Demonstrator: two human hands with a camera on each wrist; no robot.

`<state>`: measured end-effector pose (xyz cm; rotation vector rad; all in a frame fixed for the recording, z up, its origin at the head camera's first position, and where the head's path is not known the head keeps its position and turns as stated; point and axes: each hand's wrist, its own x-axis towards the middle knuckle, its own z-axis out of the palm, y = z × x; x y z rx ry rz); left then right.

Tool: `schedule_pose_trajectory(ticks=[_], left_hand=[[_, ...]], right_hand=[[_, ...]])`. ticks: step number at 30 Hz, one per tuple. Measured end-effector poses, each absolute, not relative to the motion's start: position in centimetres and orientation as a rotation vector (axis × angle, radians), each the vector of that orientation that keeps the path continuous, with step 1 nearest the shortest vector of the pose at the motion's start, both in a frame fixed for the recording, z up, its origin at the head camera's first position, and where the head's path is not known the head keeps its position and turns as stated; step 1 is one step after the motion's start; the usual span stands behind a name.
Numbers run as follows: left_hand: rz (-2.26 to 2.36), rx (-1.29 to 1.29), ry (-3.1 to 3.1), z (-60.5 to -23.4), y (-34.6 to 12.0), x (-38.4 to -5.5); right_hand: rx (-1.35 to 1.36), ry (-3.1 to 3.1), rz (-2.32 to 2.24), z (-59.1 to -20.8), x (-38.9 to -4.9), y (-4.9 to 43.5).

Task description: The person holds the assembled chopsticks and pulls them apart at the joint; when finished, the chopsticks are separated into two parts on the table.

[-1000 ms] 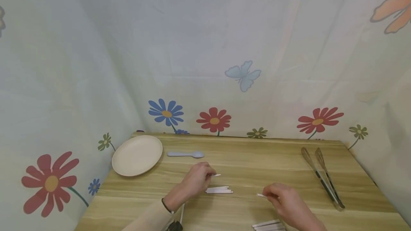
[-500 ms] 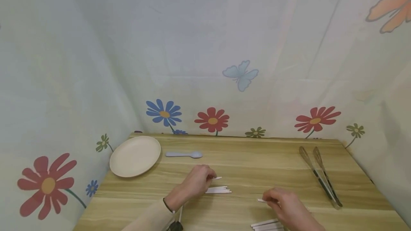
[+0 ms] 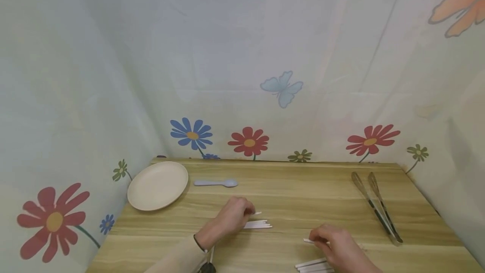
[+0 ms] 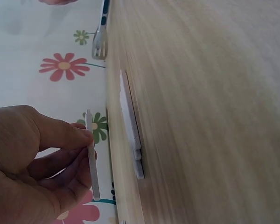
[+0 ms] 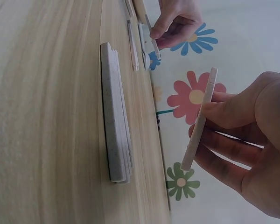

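Note:
My left hand [image 3: 235,215] pinches a thin white stick [image 4: 93,163] between thumb and fingers. Just beneath it in the head view lies a small bunch of similar white sticks [image 3: 258,224], flat on the table; the left wrist view shows a gap between the held stick and this bunch. My right hand [image 3: 336,242] pinches another white stick [image 5: 200,123], its thumb on the near face and fingers behind. Close below that hand, a second group of white sticks [image 5: 114,114] lies side by side on the wood, partly cut off at the head view's bottom edge.
A cream plate [image 3: 158,185] stands at the table's back left, with a pale blue spoon [image 3: 216,183] to its right. Metal tongs [image 3: 377,210] lie on the right side. Floral curtain [image 3: 227,54] surrounds the wooden table [image 3: 288,188] at back and sides.
Each hand has come slightly nearer to the group of sticks by it, still pinching its own stick. The head view has shifted a little; the plate, spoon and tongs stay put.

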<state>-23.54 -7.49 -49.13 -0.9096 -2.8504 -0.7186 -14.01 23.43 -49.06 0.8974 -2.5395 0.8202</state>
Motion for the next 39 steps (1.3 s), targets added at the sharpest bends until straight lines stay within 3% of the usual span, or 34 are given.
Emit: schedule_pose_trajectory(ticks=[39], left_hand=[[-0.676, -0.954, -2.870, -50.6, -7.6, -23.8]], right_hand=[[1.026, -2.488, 0.751, -49.8, -14.2, 23.8]])
